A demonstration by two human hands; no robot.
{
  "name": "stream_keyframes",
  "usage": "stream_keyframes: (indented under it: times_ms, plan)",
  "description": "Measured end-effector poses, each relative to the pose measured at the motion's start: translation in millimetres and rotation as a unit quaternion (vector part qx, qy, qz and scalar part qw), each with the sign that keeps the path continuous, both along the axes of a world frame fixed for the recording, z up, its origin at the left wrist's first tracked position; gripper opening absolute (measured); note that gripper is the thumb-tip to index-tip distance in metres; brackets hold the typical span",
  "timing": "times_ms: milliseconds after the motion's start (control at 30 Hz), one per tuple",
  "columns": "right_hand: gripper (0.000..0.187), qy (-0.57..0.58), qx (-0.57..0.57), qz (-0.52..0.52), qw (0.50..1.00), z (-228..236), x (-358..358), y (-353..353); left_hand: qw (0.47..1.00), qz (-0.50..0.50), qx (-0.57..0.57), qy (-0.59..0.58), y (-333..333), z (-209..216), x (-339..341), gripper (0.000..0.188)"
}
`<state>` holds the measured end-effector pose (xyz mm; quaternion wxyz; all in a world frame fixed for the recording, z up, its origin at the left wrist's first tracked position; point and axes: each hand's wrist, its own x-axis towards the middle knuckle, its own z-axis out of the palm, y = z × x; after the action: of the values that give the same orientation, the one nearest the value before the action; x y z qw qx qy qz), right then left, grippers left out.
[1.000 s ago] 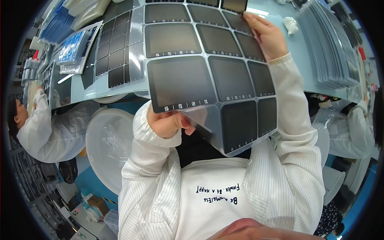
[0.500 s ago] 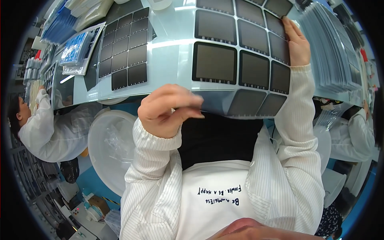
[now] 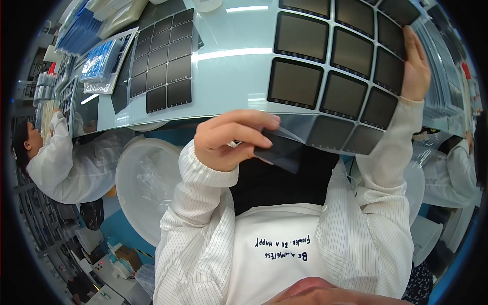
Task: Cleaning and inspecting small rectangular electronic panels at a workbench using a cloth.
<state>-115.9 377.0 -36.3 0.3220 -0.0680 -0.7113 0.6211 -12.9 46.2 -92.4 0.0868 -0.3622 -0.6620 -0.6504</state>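
Held sheet, a see-through flexible plastic sheet with rows of dark grey, black-bordered rectangular panels (image 3: 348,53), occupies the upper right of the frame; its top runs out of view. Right hand (image 3: 417,66) at its right edge, upper right: fingers grasping that edge, fingertips on the border, thumb hidden behind. Left hand (image 3: 234,140), centre of frame: thumb and index finger pinched on a small dark smoky rectangular film piece (image 3: 284,154), other fingers curled loosely above. The piece hangs tilted at the sheet's lower left corner; cannot tell whether the two are joined there. The sheet's lowest row bends down past the front edge of the pale blue glass-topped table (image 3: 231,81), over the black cloth on the lap (image 3: 279,183). Edges and room: a broad stretch of glass separates the held sheet from a second, smaller-looking sheet of dark panels (image 3: 165,58) lying flat, upper left, near the front edge. On the right, room is tight: a tall stack of see-through plastic sheets (image 3: 441,76) sits just beside the right hand in view. Blue-and-white wrapped packet (image 3: 99,61) farther left, well apart from both hands. Below the table edge, left of the left forearm, a round white plastic tub (image 3: 133,208) contains crumpled see-through film.
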Motion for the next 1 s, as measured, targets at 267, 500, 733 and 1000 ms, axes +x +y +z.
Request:
stream_keyframes:
  times_ms: [267, 500, 733, 1000]
  plan:
    - [0.030, 0.078, 0.290, -0.187, 0.935, 22, 5, 45, 0.988, -0.128, -0.003, -0.086, -39, -36, 5, 0.015]
    - [0.040, 0.008, 0.181, -0.192, 0.965, 37, 36, -15, 0.761, 0.377, -0.205, -0.486, -118, -109, 28, 0.023]
    - [0.030, 0.073, 0.401, -0.160, 0.899, 18, 31, 22, 0.769, 0.477, 0.174, -0.390, -171, -136, 18, 0.033]
    - [0.045, 0.024, 0.489, -0.105, 0.866, 25, 40, 21, 0.945, -0.010, -0.087, -0.316, -50, 4, 37, 0.045]
